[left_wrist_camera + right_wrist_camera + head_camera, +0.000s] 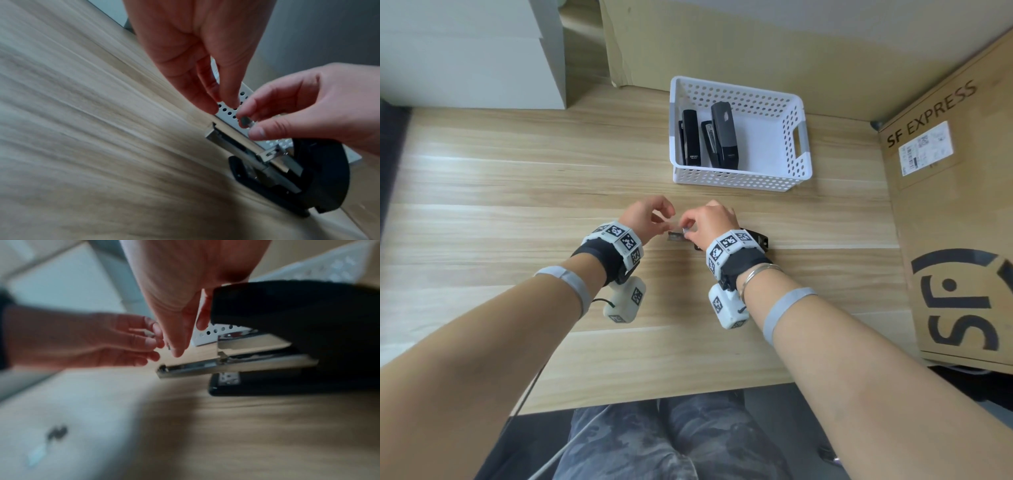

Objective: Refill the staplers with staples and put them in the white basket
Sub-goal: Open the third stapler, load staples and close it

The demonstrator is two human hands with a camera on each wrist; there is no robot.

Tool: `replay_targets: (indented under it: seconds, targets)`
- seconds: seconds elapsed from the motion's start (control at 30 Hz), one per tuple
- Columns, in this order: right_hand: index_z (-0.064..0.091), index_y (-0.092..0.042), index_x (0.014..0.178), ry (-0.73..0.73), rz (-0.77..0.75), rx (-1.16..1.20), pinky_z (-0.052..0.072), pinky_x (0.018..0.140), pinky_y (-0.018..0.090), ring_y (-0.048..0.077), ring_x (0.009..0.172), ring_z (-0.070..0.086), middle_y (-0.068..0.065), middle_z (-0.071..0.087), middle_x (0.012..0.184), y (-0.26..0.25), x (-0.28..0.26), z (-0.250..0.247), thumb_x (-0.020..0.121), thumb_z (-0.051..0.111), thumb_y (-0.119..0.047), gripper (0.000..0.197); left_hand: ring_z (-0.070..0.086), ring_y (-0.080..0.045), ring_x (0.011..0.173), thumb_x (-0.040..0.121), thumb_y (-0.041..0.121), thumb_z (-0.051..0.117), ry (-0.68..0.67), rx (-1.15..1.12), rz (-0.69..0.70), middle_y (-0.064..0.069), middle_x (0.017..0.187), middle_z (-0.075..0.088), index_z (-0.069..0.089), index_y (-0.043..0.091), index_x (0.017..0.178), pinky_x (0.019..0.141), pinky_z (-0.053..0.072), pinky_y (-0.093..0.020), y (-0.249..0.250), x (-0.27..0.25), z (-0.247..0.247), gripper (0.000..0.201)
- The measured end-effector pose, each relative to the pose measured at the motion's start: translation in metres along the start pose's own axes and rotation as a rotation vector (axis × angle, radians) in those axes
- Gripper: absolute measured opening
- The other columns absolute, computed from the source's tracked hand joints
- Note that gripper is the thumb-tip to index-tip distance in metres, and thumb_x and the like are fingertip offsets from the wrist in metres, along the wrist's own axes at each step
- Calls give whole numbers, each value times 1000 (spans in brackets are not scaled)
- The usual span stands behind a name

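A black stapler (756,238) lies on the wooden table under my right wrist, its top raised and its metal staple tray (226,138) sticking out to the left. My right hand (690,230) pinches a small strip of staples (244,121) between thumb and fingertips just above the tray (195,369). My left hand (665,222) hovers right beside it with its fingers loosely curled. Its fingertips (228,99) are apart, and I see nothing between them. The white basket (784,178) stands behind the hands with three dark staplers (724,133) inside.
A large SF Express cardboard box (955,212) stands along the table's right side. Another cardboard box (722,41) stands behind the basket, and white boxes (469,51) are stacked at the back left. Bare table (517,171) lies to the left of the hands.
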State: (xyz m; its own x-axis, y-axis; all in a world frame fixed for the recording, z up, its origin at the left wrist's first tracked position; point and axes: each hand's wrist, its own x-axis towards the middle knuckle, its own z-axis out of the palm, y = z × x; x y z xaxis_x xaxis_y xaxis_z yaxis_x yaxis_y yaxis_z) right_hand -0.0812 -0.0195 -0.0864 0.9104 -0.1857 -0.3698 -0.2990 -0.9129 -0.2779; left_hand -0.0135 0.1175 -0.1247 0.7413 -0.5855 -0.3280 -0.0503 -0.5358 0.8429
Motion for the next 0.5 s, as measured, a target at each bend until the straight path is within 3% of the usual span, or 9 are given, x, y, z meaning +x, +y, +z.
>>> replay_targets:
  seconds: [0.07,0.2,0.5]
  targets:
    - [69,-34,103,-54,-52,-128,30,98,35,15,116,47,-8,69,101,2,0,3,90,60,-30,17,58,-18,76,78,5,69,-38,132,-23,-2,94,59,63,7,94,79,52,-33,-6,-1,0,18]
    - [69,-32,104,-52,-82,-219,26,101,37,15,114,46,-8,70,99,1,0,11,90,60,-31,17,57,-17,81,80,6,65,-101,210,-55,-13,103,70,65,5,99,82,46,-27,-11,-5,3,19]
    - [72,-27,98,-40,-69,-302,24,100,38,14,112,45,-8,71,94,-1,4,18,88,62,-27,14,55,-15,80,81,4,62,-89,228,-75,-14,105,69,65,4,98,76,39,-22,-8,-6,6,17]
